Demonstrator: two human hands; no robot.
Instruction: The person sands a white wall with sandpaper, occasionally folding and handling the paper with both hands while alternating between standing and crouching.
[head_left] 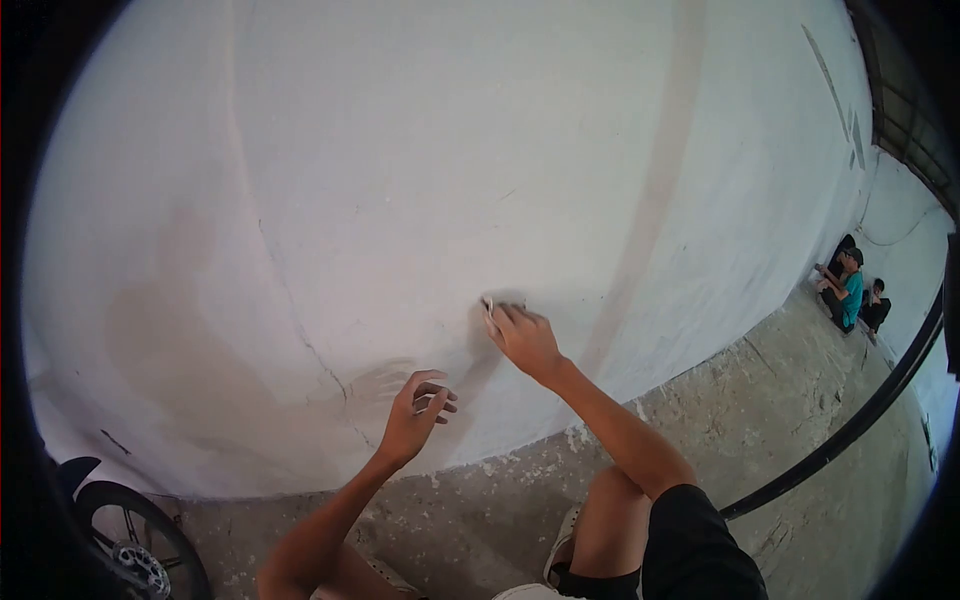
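A pale wall fills most of the head view, with a thin crack running down its left part. My right hand is against the wall near the centre, its fingers closed round a small whitish thing too small to make out. Lower and to the left, my left hand hangs close to the wall with its fingers curved and apart, holding nothing. Both hands cast soft shadows on the wall.
A motorcycle wheel stands at the lower left. A black hose or bar curves across the right side. Several people crouch by the wall at the far right. Rough concrete floor runs along the wall's foot.
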